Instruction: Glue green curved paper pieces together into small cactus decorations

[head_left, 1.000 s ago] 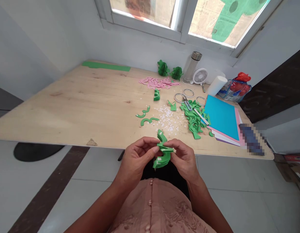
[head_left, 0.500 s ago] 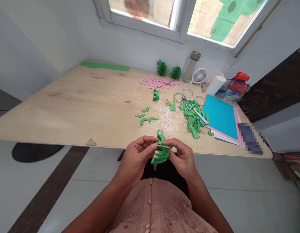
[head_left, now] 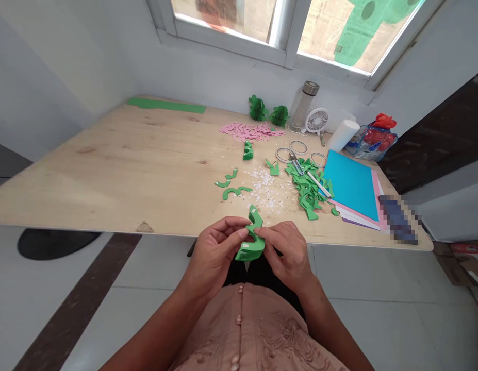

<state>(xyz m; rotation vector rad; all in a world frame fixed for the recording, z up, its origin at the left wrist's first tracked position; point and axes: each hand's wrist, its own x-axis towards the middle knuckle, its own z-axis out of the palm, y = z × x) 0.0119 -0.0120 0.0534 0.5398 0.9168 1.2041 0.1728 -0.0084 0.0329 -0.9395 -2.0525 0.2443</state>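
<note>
Between my hands, just over the table's front edge, is a stack of curved green paper cutouts [head_left: 251, 249] with small white patches on top. My left hand [head_left: 219, 247] pinches its left side between thumb and fingers. My right hand [head_left: 287, 250] grips the right side, its fingertips pressing near the middle of the stack. Beyond the hands lie a wavy green paper strip [head_left: 237, 191] and another green strip with white patches [head_left: 227, 179]. A smaller folded green stack [head_left: 248, 151] stands farther back.
White paper bits [head_left: 267, 185] are scattered beside a heap of green scraps [head_left: 310, 190], with a cutter [head_left: 296, 164] on top. Tape rings [head_left: 298, 148], pink cutouts [head_left: 252, 131], a blue sheet [head_left: 352, 183], a bottle [head_left: 303, 108] and a small fan [head_left: 316, 120] lie farther off.
The layers of the green stack, fanned apart before, now lie pressed together. My right fingers have shifted slightly left onto its middle.
</note>
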